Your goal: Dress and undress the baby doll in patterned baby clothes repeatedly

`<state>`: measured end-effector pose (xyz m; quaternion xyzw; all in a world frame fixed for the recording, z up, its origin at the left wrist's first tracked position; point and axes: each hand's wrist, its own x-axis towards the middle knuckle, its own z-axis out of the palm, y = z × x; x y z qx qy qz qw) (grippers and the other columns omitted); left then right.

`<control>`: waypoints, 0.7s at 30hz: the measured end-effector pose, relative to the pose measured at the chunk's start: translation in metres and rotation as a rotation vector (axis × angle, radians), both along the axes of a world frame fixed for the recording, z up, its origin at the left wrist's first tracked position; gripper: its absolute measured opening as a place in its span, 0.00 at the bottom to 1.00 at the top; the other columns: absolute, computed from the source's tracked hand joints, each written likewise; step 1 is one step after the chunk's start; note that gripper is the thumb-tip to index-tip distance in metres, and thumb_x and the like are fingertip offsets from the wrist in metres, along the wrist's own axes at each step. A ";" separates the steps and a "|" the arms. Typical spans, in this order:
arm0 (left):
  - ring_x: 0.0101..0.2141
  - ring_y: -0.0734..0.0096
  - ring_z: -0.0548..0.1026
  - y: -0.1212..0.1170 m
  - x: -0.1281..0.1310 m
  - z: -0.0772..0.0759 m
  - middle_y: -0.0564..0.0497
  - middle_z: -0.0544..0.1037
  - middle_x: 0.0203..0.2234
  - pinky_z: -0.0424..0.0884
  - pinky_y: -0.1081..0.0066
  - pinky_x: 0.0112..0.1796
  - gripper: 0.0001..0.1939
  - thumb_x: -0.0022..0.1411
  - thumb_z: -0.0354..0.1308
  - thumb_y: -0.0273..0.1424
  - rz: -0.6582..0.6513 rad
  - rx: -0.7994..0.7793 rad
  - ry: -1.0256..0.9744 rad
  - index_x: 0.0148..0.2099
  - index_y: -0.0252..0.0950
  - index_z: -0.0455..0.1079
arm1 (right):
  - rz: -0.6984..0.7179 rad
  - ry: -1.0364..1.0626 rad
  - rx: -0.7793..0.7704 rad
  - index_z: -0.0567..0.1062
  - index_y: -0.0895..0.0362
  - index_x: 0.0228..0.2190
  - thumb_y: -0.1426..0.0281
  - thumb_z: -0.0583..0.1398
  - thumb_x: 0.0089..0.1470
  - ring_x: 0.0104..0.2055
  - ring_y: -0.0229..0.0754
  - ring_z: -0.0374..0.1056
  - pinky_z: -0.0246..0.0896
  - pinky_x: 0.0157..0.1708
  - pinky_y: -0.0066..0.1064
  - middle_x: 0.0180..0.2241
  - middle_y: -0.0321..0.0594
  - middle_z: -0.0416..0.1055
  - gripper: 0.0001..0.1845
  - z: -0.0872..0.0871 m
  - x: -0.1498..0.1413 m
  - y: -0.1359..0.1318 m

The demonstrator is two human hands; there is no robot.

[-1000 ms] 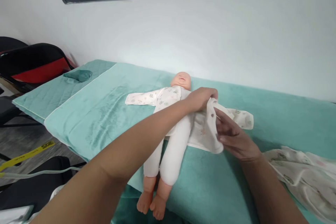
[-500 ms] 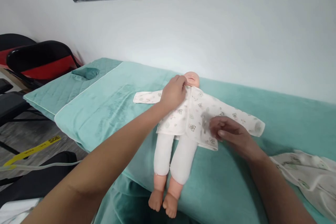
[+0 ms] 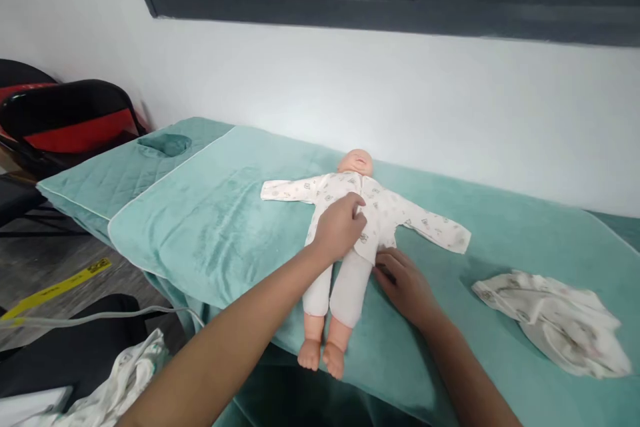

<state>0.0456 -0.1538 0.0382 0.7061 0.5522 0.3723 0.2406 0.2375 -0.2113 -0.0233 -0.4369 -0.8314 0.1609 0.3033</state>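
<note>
A baby doll (image 3: 357, 161) lies on its back, its feet toward me, dressed in a white printed baby shirt (image 3: 330, 188) and white trousers (image 3: 349, 287). Both sleeves stretch out sideways. My left hand (image 3: 341, 225) rests over the shirt's front, its fingers closed at the front edge; the cloth under them is partly hidden. At the shirt's lower hem on the right side, my right hand (image 3: 406, 285) has its fingers curled in on the cloth, beside the doll's hip.
A teal cover (image 3: 215, 213) spreads over the bed, which has a face hole (image 3: 165, 144) at its left end. A crumpled printed cloth (image 3: 560, 323) lies at the right. Black-and-red chairs (image 3: 75, 120) stand left; a window frame (image 3: 280, 3) is above.
My left hand has moved from beside the doll's neck down to the shirt's front. My right hand has come down and left to the hem. The camera view has shifted too.
</note>
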 end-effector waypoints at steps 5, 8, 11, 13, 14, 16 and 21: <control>0.28 0.73 0.69 0.003 -0.013 -0.007 0.58 0.66 0.23 0.66 0.72 0.33 0.10 0.55 0.51 0.23 0.186 -0.019 -0.213 0.40 0.39 0.65 | -0.117 0.211 0.029 0.71 0.51 0.41 0.67 0.53 0.63 0.48 0.47 0.70 0.66 0.49 0.42 0.44 0.45 0.73 0.08 -0.006 -0.007 -0.035; 0.32 0.70 0.71 -0.004 -0.016 -0.009 0.54 0.69 0.28 0.69 0.69 0.36 0.11 0.56 0.50 0.22 0.171 0.021 -0.083 0.42 0.37 0.66 | -0.249 0.131 0.073 0.70 0.51 0.45 0.67 0.53 0.62 0.52 0.47 0.68 0.65 0.52 0.44 0.49 0.47 0.71 0.10 -0.009 0.012 -0.054; 0.43 0.63 0.73 -0.020 -0.015 -0.011 0.43 0.73 0.43 0.70 0.64 0.43 0.16 0.58 0.49 0.22 0.130 0.151 0.141 0.49 0.35 0.67 | -0.485 -0.144 0.215 0.70 0.53 0.48 0.66 0.54 0.60 0.58 0.53 0.63 0.55 0.58 0.53 0.54 0.50 0.68 0.15 -0.009 0.059 -0.070; 0.54 0.57 0.68 -0.033 -0.014 -0.013 0.40 0.69 0.55 0.67 0.58 0.51 0.18 0.62 0.48 0.23 0.020 0.285 0.304 0.54 0.36 0.67 | -0.725 -0.359 0.284 0.69 0.55 0.51 0.64 0.54 0.59 0.63 0.61 0.56 0.41 0.61 0.65 0.58 0.53 0.65 0.19 -0.006 0.101 -0.079; 0.59 0.56 0.64 -0.038 -0.014 -0.014 0.41 0.67 0.59 0.63 0.55 0.56 0.19 0.64 0.47 0.24 -0.062 0.346 0.376 0.56 0.37 0.66 | -0.828 -0.433 0.277 0.67 0.56 0.54 0.62 0.55 0.58 0.65 0.65 0.52 0.37 0.60 0.68 0.60 0.56 0.63 0.23 -0.004 0.122 -0.082; 0.65 0.57 0.57 -0.045 -0.014 -0.016 0.45 0.64 0.63 0.53 0.49 0.62 0.19 0.67 0.46 0.27 -0.219 0.406 0.476 0.58 0.41 0.66 | -0.955 -0.515 0.212 0.66 0.56 0.56 0.59 0.55 0.56 0.64 0.69 0.52 0.41 0.57 0.69 0.62 0.58 0.60 0.28 0.002 0.159 -0.087; 0.65 0.60 0.58 -0.040 -0.018 -0.009 0.51 0.66 0.63 0.52 0.47 0.63 0.19 0.69 0.44 0.29 -0.289 0.247 0.461 0.58 0.44 0.67 | -0.971 -0.302 -0.109 0.74 0.54 0.46 0.64 0.53 0.55 0.51 0.65 0.68 0.61 0.46 0.52 0.52 0.57 0.71 0.19 0.034 0.189 -0.075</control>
